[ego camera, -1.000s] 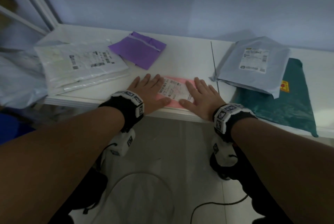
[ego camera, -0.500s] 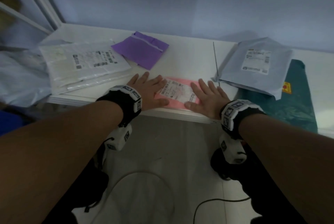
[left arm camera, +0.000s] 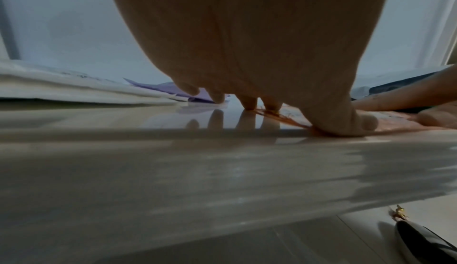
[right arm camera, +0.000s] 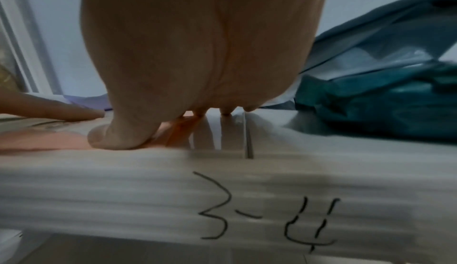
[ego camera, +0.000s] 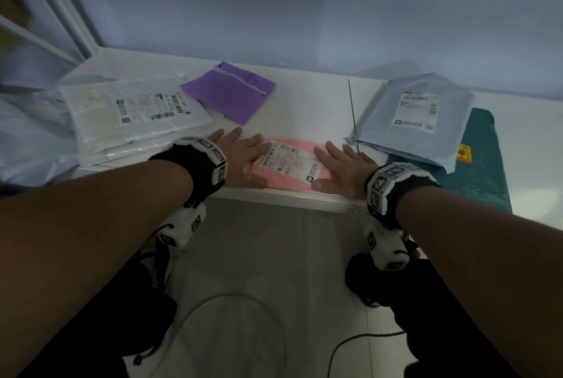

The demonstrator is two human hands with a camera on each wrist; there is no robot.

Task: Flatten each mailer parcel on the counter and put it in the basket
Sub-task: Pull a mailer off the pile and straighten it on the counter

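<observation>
Hands flat on the pink parcel (ego camera: pixel 289 164) at the near edge of the white counter (ego camera: pixel 310 109), 6 o'clock. Left hand (ego camera: pixel 243 161) presses its left end, right hand (ego camera: pixel 344 170) its right end; fingers of both spread straight, gripping nothing. White parcels (ego camera: pixel 137 112) stacked at 10 o'clock, purple parcel (ego camera: pixel 228 91) at 11. Grey parcel (ego camera: pixel 414 115) at 2 o'clock overlaps a green parcel (ego camera: pixel 478 170).
</observation>
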